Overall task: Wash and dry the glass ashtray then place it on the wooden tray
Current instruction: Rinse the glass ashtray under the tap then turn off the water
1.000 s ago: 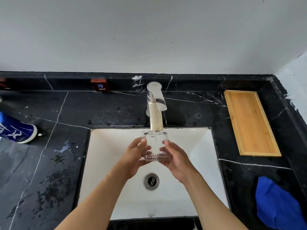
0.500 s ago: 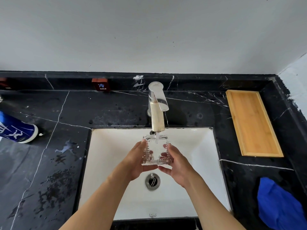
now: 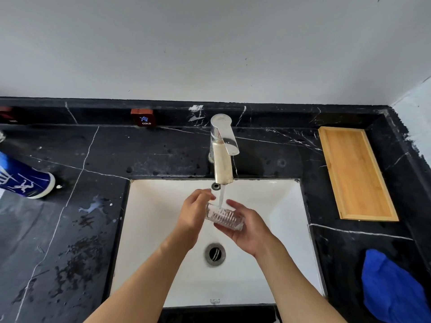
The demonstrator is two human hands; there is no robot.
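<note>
The clear ribbed glass ashtray (image 3: 224, 217) is held over the white sink (image 3: 154, 229), under a thin stream of water from the chrome faucet (image 3: 222, 150). My right hand (image 3: 250, 229) cradles it from below and the right side. My left hand (image 3: 194, 214) grips its left end, fingers curled over the top edge. The ashtray lies nearly flat, tilted slightly down to the right. The wooden tray (image 3: 354, 171) sits bare on the black marble counter at the right of the sink.
A blue cloth (image 3: 394, 292) lies on the counter at the front right. A blue bottle (image 3: 21, 180) lies on its side at the left edge. A COLD label (image 3: 143, 117) sits on the back ledge. The drain (image 3: 215, 254) is below my hands.
The ashtray has been turned from standing upright on edge to lying nearly flat and has dropped a little lower. My right hand has slid under it; the water still runs.
</note>
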